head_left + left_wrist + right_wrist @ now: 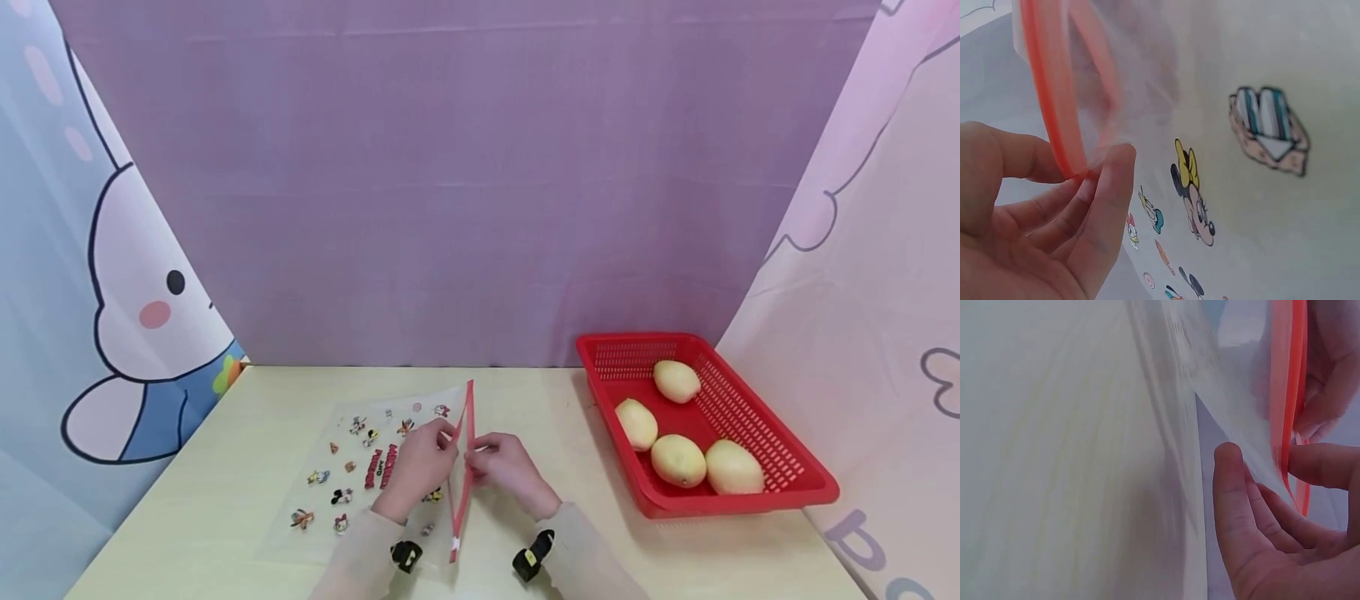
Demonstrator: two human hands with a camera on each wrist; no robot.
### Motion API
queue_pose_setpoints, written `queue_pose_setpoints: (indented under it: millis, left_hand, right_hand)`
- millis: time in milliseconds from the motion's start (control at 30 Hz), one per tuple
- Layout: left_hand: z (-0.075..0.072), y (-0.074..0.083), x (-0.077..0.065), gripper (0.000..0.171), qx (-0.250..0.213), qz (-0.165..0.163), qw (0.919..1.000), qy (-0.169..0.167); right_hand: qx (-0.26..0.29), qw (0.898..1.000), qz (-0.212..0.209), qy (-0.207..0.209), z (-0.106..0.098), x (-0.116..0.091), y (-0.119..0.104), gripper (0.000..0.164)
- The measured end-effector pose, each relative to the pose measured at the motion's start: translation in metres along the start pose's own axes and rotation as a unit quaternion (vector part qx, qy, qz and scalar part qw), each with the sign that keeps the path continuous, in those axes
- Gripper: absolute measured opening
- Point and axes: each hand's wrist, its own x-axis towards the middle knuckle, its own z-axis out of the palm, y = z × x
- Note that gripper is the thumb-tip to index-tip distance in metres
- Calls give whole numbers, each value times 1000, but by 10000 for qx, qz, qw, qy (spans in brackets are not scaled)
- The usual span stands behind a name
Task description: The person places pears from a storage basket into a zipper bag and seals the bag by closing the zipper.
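Observation:
A clear zip bag (360, 454) printed with small cartoon figures lies on the table, its red-edged mouth (467, 492) facing right and raised. My left hand (423, 462) pinches one red strip of the mouth between thumb and fingers, as the left wrist view (1054, 212) shows. Opposite it, my right hand (513, 471) pinches the other red strip; the right wrist view shows thumb and fingers on that edge (1288, 394). Between the hands the two strips stand apart around the middle and converge toward both ends. Part of the bag is hidden under the left forearm.
A red plastic basket (637, 492) stands on the right of the pale table (195, 500). In it lie several pale yellow, roundish fruits or vegetables (678, 461). Behind the table hangs a purple cloth (480, 192), with printed cloths on both sides.

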Motion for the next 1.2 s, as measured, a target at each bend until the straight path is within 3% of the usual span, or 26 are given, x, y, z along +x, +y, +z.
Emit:
queue_pose_setpoints:
  millis: [267,500,667,1200]
  left_hand:
    - [-1,13,-2,19,-13,254,9995,165]
    - [-4,24,-3,18,-33,642,9962,594]
    - [-7,33,-1,18,-87,730,9942,790]
    - [-25,57,-6,16,-794,993,9827,1345]
  right_hand:
    - [80,9998,-91,170,-1,0,-3,19]
    - [-44,9992,-191,360,-5,-3,-16,21]
    - [-109,9984,-283,480,-10,-2,-26,19]
    - [-32,9960,-389,805,-26,-13,-49,19]
